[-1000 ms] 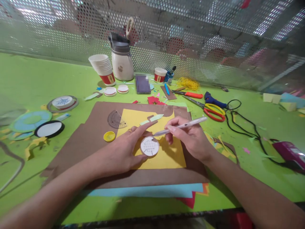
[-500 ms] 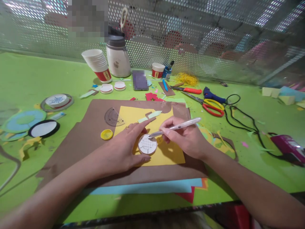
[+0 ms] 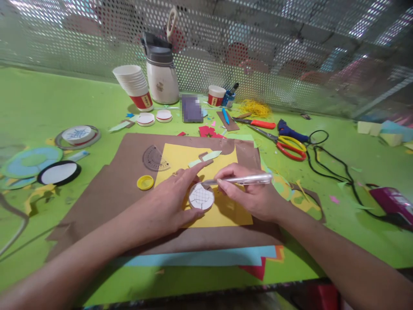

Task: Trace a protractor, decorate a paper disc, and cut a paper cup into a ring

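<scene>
My right hand (image 3: pixel 247 191) is closed around a clear-barrelled pen (image 3: pixel 254 179), its tip at the upper edge of a small white disc (image 3: pixel 201 198). Dark grid lines and curved strokes cover the disc's face. My left hand (image 3: pixel 174 196) grips the disc's left side, thumb along the lower edge and fingers at the top. Under both lies a sheet of yellow paper (image 3: pixel 232 217) on a brown board (image 3: pixel 129 148). A yellow ring-shaped lid (image 3: pixel 145 182) and a clear protractor (image 3: pixel 155 158) lie to the left of my left hand. Beyond my fingertips is a pale green pointed strip (image 3: pixel 211 157).
Stacked paper cups (image 3: pixel 135 88) and a white jug (image 3: pixel 162 79) stand at the back. Scissors with red-yellow handles (image 3: pixel 292 147) and a blue glue gun (image 3: pixel 290 130) with a looping black cord (image 3: pixel 335 172) lie right. A black-rimmed disc (image 3: pixel 60 173) lies left.
The pen has tipped to a flatter angle, and its tip has moved up to the disc's upper edge. My left hand keeps its hold on the disc. The view has shifted slightly.
</scene>
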A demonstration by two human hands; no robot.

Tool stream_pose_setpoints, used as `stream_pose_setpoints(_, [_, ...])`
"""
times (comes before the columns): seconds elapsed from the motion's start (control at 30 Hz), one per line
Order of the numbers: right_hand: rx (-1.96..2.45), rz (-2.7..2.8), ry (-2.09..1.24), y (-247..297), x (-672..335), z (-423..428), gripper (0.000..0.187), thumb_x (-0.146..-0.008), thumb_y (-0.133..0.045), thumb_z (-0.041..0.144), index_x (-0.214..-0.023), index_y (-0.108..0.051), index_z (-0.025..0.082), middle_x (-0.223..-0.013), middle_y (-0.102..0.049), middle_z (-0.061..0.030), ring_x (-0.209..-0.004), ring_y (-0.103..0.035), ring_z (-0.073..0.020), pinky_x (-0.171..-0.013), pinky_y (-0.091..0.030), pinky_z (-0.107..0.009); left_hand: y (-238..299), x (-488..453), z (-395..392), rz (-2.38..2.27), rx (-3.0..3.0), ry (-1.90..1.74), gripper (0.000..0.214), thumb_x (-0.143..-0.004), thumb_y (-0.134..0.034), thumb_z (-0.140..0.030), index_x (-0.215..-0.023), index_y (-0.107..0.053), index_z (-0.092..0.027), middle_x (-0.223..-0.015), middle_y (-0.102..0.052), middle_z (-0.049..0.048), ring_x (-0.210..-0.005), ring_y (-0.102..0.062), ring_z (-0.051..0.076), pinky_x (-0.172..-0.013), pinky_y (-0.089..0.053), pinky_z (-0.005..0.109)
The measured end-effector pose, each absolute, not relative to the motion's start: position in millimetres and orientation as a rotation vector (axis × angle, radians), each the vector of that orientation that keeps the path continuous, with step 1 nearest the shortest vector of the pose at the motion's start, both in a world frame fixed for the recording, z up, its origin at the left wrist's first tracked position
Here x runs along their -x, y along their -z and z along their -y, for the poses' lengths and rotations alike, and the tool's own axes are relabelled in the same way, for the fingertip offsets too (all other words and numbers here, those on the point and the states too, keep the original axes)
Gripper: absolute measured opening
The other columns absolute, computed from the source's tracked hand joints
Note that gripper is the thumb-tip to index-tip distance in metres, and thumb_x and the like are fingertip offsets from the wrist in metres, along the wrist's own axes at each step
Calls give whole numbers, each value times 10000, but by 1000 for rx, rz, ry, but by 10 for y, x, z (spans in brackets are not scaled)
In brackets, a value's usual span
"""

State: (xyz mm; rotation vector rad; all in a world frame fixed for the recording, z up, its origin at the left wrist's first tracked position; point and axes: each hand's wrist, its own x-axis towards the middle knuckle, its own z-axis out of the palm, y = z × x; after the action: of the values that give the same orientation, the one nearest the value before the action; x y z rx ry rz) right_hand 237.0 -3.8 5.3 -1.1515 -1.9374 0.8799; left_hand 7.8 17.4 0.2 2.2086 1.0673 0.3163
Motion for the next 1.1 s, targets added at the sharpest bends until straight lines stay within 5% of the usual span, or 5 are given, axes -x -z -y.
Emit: stream_pose_setpoints(1.1, [1164, 1892, -948, -8, -2381, 31, 85, -955, -573, 243, -968, -640, 192, -858, -687, -14, -751, -646, -142, -653, -511, -269, -42, -94, -171, -1065, -2209, -312, 894, -836, -670, -268, -1572, -169, -347, -1409, -560, 88, -1224, -581, 308, -1025, -468, 477])
